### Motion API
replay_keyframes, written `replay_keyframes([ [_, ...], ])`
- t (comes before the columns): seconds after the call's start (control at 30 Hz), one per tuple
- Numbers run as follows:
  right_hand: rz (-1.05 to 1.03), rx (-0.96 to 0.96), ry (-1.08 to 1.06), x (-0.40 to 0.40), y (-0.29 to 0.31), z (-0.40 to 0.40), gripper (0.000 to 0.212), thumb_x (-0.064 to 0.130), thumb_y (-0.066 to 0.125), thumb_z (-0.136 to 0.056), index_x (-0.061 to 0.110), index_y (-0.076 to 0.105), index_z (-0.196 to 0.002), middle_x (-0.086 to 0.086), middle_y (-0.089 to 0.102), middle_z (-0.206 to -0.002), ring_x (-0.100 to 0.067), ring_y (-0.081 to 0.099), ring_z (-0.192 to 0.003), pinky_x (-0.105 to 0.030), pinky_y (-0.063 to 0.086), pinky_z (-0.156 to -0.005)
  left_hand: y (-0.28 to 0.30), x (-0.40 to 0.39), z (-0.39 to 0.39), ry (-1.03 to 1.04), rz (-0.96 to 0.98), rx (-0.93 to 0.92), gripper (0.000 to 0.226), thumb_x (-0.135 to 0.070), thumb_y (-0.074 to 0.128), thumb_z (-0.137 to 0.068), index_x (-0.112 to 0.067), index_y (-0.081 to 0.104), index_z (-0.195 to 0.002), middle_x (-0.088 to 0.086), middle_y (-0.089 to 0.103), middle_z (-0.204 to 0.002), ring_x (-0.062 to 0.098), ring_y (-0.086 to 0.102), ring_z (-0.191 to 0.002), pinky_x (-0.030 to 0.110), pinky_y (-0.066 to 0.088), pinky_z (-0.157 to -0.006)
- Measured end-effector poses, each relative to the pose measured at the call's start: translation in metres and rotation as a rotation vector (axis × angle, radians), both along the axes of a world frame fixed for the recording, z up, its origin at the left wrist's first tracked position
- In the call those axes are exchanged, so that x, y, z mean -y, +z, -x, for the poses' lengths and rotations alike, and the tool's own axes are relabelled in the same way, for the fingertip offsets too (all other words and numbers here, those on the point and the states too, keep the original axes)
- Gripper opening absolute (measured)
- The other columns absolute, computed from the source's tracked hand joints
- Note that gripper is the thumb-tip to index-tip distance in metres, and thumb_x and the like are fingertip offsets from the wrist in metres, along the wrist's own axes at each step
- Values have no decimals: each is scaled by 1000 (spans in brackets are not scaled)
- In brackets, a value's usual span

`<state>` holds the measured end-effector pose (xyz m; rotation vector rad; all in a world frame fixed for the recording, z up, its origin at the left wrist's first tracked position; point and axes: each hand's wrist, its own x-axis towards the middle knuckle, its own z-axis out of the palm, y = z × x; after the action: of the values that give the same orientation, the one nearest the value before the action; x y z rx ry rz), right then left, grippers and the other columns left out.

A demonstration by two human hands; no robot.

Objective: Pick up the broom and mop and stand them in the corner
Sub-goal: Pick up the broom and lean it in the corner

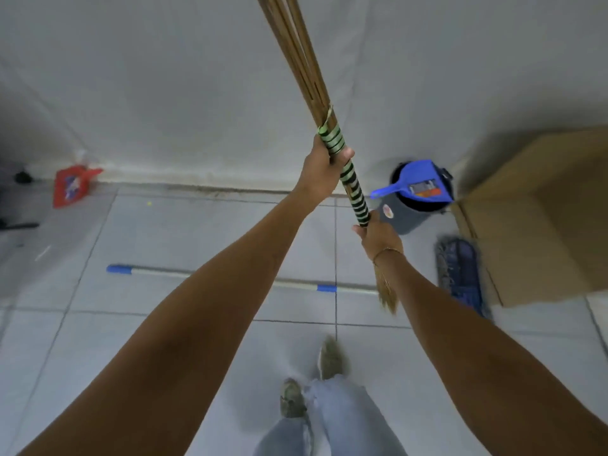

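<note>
Broom point(304, 70) held off the floor, long axis steep, slanting up-left. Left hand point(324, 162) and right hand point(378, 233) both clench its green-banded handle. Mop point(457, 274) lies flat on the tiles, pole running left.

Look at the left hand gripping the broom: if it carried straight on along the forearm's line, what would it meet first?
Probably the white wall. The left hand points up and away over the floor, with nothing visible between its grip on the broom and that wall, though depth is hard to judge.
</note>
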<state>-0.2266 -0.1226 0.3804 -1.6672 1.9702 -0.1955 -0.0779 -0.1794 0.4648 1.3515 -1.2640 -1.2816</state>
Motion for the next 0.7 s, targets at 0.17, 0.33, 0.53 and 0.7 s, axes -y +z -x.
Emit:
replay_keyframes([
  [0.17, 64, 42, -228, -53, 45, 85, 45, 29, 50, -93, 2, 38, -127, -26, 60, -116, -44, 55, -109, -47, 46, -84, 57, -19, 103, -236, 127, 38, 36, -42, 63, -73, -24, 48, -100, 7, 61, -99, 38, 60, -108, 60, 49, -94],
  [0.33, 120, 88, -378, -105, 75, 168, 38, 23, 53, -91, 0, 40, -119, -29, 61, -110, -45, 58, -103, -51, 49, -81, 93, -59, 205, -410, 181, 14, 48, -41, 61, -70, -19, 49, -111, 14, 65, -110, 33, 61, -112, 54, 46, -100],
  [0.53, 183, 279, -616, -187, 94, 277, 33, 13, 52, -92, 3, 44, -123, -17, 62, -109, -32, 59, -101, -34, 44, -79, 128, -134, 344, -651, 204, 43, 38, -37, 63, -71, -24, 51, -105, 22, 65, -116, 34, 61, -113, 54, 45, -101],
  [0.7, 187, 350, -694, -243, 95, 367, 30, 11, 54, -91, 0, 47, -117, -24, 62, -110, -39, 59, -102, -40, 46, -78, 130, -189, 448, -729, 182, 31, 48, -26, 63, -81, -8, 48, -124, 21, 64, -120, 33, 60, -114, 53, 45, -102],
])
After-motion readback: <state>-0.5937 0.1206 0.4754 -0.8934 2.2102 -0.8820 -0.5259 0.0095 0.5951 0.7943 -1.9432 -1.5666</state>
